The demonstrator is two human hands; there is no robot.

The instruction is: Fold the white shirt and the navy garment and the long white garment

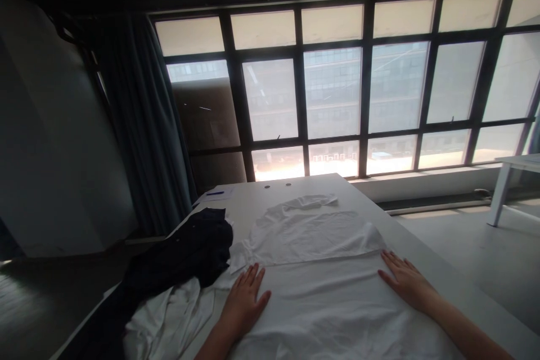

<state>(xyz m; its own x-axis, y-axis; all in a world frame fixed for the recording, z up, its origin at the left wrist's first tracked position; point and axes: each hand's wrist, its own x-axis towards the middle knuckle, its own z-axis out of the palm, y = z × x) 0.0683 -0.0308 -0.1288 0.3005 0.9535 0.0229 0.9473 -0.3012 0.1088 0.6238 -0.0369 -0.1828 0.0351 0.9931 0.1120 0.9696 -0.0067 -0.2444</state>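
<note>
A white garment [324, 298] is spread over the table in front of me, its far part folded or overlapping, with a sleeve-like piece [312, 201] stretched out beyond. My left hand [247, 299] lies on its left side, fingers extended and thumb apart. On the opposite side, my right hand [405, 278] rests at the cloth's right edge, its fingers stretched out too. Neither hand grips anything. Wrinkles run across the fabric between them.
Left of the white garment lie a dark garment [185, 247] and a crumpled white cloth [171, 318]. A pen [215, 193] sits on paper at the white table's [244, 194] far left corner. Windows [333, 93] and a dark curtain [147, 124] stand beyond; another table [502, 191] is at right.
</note>
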